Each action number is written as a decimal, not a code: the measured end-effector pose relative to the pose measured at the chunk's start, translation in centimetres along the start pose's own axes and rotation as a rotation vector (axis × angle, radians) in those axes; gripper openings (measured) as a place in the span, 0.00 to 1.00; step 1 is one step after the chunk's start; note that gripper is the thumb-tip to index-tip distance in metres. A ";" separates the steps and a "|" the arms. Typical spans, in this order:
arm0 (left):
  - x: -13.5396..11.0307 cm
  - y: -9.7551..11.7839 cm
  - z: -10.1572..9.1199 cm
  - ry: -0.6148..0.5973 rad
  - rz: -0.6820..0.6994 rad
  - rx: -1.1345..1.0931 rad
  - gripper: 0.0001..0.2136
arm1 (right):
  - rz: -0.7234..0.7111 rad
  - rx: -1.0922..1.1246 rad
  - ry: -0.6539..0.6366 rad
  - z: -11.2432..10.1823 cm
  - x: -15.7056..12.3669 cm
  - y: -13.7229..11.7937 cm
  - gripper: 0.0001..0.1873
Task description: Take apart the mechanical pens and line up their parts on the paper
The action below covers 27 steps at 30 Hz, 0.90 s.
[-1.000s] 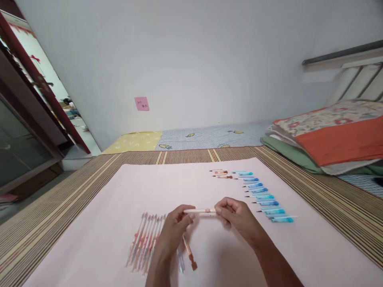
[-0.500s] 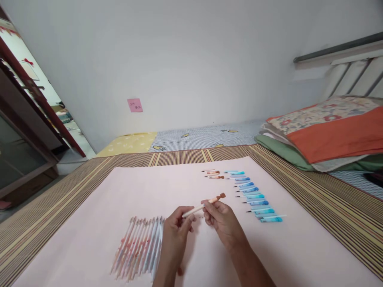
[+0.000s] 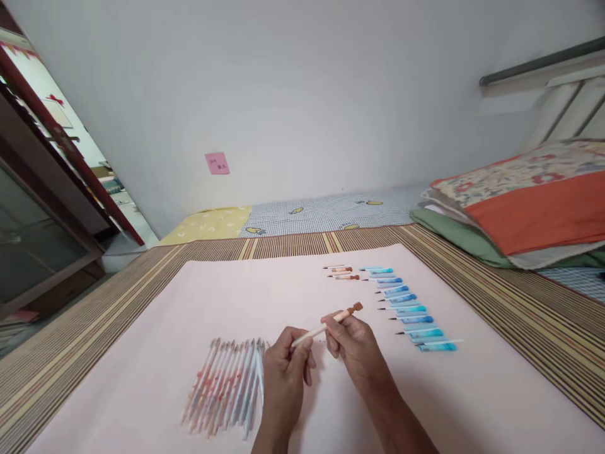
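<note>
My right hand [image 3: 355, 343] pinches a slim pen [image 3: 331, 318] with a white barrel and a brown cap, tilted up to the right. My left hand [image 3: 286, 367] is closed around the pen's lower white end. Both hands hover above a pale pink sheet [image 3: 155, 328]. To the left of my left hand lies a row of several pens [image 3: 225, 387] side by side. To the right lies a column of blue caps and refills [image 3: 407, 309], with a few brown-capped pieces [image 3: 344, 272] beside its far end.
The pink sheet lies on a striped woven mat [image 3: 70, 340] on a bed. Folded blankets and an orange pillow [image 3: 529, 208] are stacked at the right. A white wall with a pink sticky note [image 3: 217, 163] is behind. A dark wooden door frame [image 3: 57, 164] stands at the left.
The pen was held level between both hands; now it tilts up to the right with its brown cap showing. The pen that lay below my left hand is out of sight.
</note>
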<state>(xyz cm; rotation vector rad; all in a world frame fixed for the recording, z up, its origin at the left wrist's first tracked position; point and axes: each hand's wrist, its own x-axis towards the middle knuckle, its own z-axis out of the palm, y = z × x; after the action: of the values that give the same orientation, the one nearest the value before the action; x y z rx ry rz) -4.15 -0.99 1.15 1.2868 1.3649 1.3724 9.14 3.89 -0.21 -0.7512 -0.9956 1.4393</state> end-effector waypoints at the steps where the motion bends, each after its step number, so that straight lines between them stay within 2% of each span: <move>1: 0.0 -0.1 0.1 0.016 -0.027 -0.007 0.21 | -0.016 -0.012 -0.005 0.1 -0.1 -0.1 0.17; 3: 0.1 -0.3 0.1 0.046 -0.100 -0.042 0.26 | -0.046 -0.047 -0.017 0.3 -0.3 -0.4 0.16; 7: 0.5 -0.3 0.0 -0.042 -0.201 -0.226 0.33 | -0.054 -0.091 -0.024 0.3 -0.2 -0.3 0.18; 10: 0.8 0.2 -0.2 -0.005 -0.127 -0.380 0.24 | -0.032 -0.069 0.007 -0.1 0.1 0.1 0.19; 12: 1.0 0.3 -0.3 0.003 -0.068 -0.373 0.22 | -0.009 -0.071 0.027 -0.3 0.3 0.4 0.20; 14: 1.0 0.1 -0.4 -0.016 -0.070 -0.319 0.17 | 0.006 -0.075 0.022 -0.3 0.3 0.6 0.20; 15: 1.0 -0.1 -0.4 -0.012 -0.103 -0.301 0.16 | 0.006 -0.079 0.013 -0.2 0.3 0.6 0.20; 18: 1.0 -0.6 -0.3 -0.005 -0.298 -0.291 0.27 | -0.022 -0.112 -0.002 0.1 0.2 0.5 0.20; 20: 1.0 -0.7 -0.2 -0.032 -0.364 -0.344 0.31 | -0.034 -0.150 0.028 0.2 0.2 0.3 0.20; 25: 1.1 -0.4 -0.3 -0.075 -0.211 -0.411 0.23 | -0.007 -0.219 0.137 0.0 0.3 0.1 0.23; 27: 1.1 -0.5 -0.2 -0.067 -0.210 -0.395 0.19 | -0.006 -0.219 0.137 0.0 0.3 0.0 0.23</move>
<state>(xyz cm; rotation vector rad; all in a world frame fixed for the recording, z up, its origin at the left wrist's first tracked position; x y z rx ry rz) -4.60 0.08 0.79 0.8928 1.0810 1.3554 9.13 4.19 -0.18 -0.9917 -1.0577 1.2677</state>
